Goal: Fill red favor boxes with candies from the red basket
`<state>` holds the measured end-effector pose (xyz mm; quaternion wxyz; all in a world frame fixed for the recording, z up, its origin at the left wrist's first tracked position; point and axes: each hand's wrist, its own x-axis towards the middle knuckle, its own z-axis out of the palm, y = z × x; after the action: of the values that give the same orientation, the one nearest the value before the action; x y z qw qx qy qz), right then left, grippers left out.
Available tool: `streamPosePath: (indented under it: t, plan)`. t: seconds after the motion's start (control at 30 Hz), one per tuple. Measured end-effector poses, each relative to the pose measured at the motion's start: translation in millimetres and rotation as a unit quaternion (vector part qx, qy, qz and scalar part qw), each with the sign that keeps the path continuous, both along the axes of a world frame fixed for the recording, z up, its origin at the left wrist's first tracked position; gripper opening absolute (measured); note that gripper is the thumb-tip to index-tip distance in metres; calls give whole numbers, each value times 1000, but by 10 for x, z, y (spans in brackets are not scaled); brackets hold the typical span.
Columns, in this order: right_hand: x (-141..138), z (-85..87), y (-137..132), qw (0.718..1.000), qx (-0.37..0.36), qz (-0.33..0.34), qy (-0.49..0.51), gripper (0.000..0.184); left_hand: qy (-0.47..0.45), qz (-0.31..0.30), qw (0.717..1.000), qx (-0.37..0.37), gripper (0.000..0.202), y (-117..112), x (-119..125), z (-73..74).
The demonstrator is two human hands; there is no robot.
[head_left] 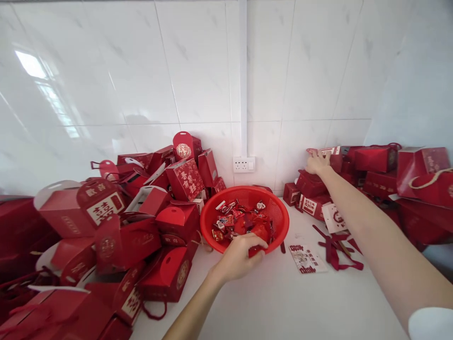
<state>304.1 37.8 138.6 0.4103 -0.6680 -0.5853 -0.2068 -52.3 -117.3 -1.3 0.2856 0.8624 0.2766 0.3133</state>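
My left hand (242,255) is at the near rim of a red plastic basket (206,231), with fingers curled over the rim and thumb below it. Inside lie wrapped candies (226,221) in red and white wrappers and a bright red crinkled packet (261,230). My right hand (317,163) reaches to the back right, on top of a pile of red gift boxes. Its fingers are spread against a red box with a pale label (334,152). Another red box (310,183) sits just under that hand.
A large heap of red gift boxes (129,238) fills the left side. More boxes (377,158) are stacked at the right. Dark red ribbons (336,255) and a printed white card (307,259) lie on the white table (269,302). A socket (244,164) is on the tiled wall.
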Motion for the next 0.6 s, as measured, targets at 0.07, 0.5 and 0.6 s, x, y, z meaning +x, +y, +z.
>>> streamPosePath:
  t: [0.07, 0.5, 0.6]
  plan:
    - [66, 70, -60, 998, 24, 4, 58, 22, 4, 3, 1000, -3, 19, 5, -2, 0]
    - [-308, -246, -1559, 873, 143, 227, 407, 27, -61, 6, 998, -16, 26, 2, 39, 7]
    - [-629, -608, -2125, 868, 63, 264, 416, 27, -162, 29, 986, -31, 37, -52, 78, 42]
